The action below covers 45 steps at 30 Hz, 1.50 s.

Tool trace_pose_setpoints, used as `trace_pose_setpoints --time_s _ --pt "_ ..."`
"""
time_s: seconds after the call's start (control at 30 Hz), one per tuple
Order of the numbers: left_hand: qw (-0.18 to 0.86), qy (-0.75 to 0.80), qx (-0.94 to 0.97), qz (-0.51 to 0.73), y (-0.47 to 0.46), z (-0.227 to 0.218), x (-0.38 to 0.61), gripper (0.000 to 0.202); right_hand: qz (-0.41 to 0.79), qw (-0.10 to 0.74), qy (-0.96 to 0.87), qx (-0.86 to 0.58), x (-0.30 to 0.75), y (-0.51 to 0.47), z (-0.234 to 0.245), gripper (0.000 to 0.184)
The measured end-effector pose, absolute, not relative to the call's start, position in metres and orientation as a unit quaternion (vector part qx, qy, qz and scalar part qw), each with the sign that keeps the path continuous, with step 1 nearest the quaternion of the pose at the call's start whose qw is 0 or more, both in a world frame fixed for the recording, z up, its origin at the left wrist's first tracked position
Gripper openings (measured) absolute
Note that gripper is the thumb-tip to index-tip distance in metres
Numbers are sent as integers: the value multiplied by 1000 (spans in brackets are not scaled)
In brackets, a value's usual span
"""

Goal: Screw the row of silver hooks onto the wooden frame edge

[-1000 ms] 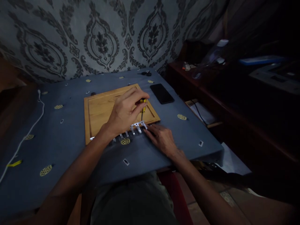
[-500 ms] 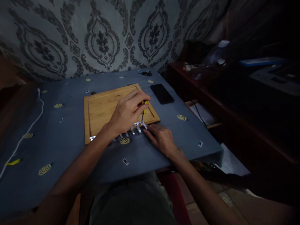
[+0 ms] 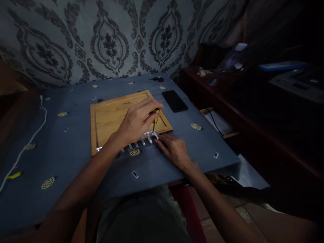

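Note:
My left hand (image 3: pixel 138 116) is closed around the yellow-and-black handle of a small screwdriver (image 3: pixel 156 118). The screwdriver stands almost upright, its tip down at the right end of a metal strip on the near edge of a framed wooden panel (image 3: pixel 108 114). Several silver key hooks (image 3: pixel 149 139) stick out from that edge toward me. With its thumb and fingertips, my right hand (image 3: pixel 174 148) steadies the rightmost metal hook (image 3: pixel 155 135). My left forearm covers part of the strip, though its shiny left end (image 3: pixel 99 149) still shows.
A black phone (image 3: pixel 174 101) lies right of the panel on the blue tablecloth (image 3: pixel 162 179). Dark keys (image 3: pixel 158 79) rest near the wall. A white cable (image 3: pixel 35 135) runs down the left side. At right stands a dark red desk (image 3: pixel 215 91) with a clear bottle (image 3: pixel 233 59).
Almost nothing differs. Both hands keep their places at the right end of the strip, and the view has shifted very slightly.

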<state>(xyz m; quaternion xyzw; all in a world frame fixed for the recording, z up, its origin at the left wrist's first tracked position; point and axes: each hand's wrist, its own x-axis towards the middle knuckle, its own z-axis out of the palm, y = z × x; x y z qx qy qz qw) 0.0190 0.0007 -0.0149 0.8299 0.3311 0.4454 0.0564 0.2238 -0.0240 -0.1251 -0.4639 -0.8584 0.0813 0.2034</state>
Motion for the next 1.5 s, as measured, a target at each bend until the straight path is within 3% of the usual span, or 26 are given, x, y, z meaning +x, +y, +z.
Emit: trace_pose_setpoints --time_s 0.43,0.83,1.1,1.5 --pt "27 345 809 475 1 -24 26 9 84 206 -857 -464 223 -25 -124 40" --pt "81 320 833 443 0 -19 26 18 83 205 -860 -461 224 -23 -127 40" --pt "72 336 807 479 5 -21 31 4 93 209 -856 -463 224 -23 -127 40" --pt "99 344 804 476 2 -20 28 13 91 215 -860 -453 225 -22 -128 42"
